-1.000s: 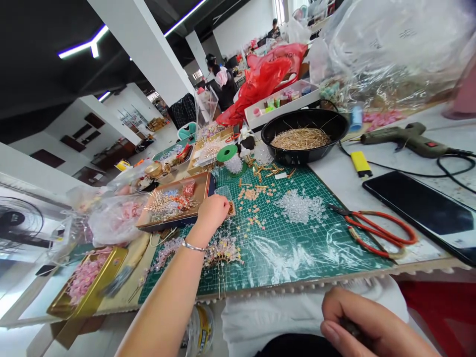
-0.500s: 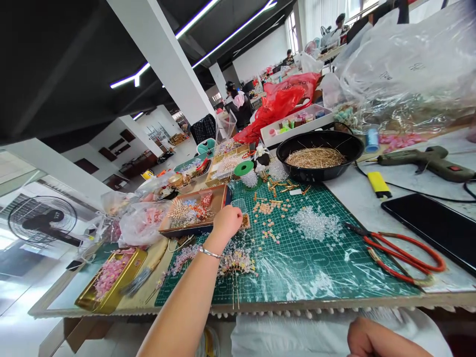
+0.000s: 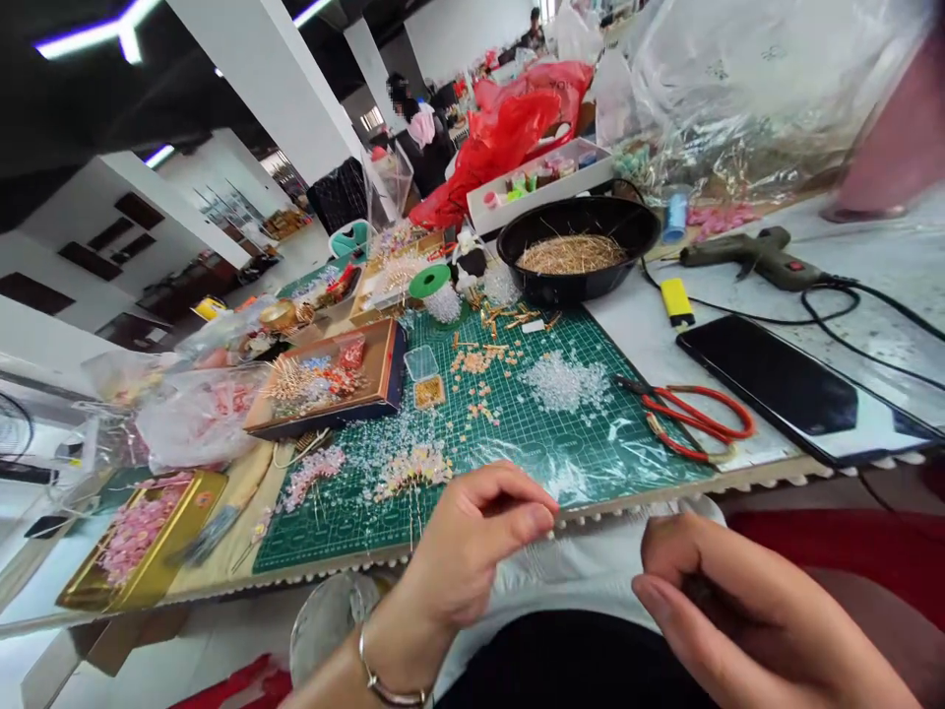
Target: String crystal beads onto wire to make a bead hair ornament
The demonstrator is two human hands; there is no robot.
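Note:
My left hand [image 3: 472, 551], with a silver bangle on the wrist, hovers at the near edge of the green cutting mat [image 3: 591, 453], thumb and fingers pinched together on something too small to make out. My right hand [image 3: 738, 611] is curled shut over my lap on a small dark item I cannot name. On the mat lie a pile of clear beads [image 3: 565, 382], a small clear box of gold bits [image 3: 428, 379], peach beads and beaded hairpins [image 3: 409, 471].
A brown tray of ornaments [image 3: 332, 389], a gold tin of pink flowers [image 3: 137, 542], red-handled pliers [image 3: 698, 418], a black phone [image 3: 789, 384], a yellow lighter [image 3: 675, 300], a glue gun [image 3: 753, 256] and a black bowl of straw-like wires [image 3: 576, 256] surround the mat. A person sits far behind.
My left hand has pulled back from the small box beside the brown tray to the mat's near edge, in a pinch. The camera has tipped downward, showing the right hand more.

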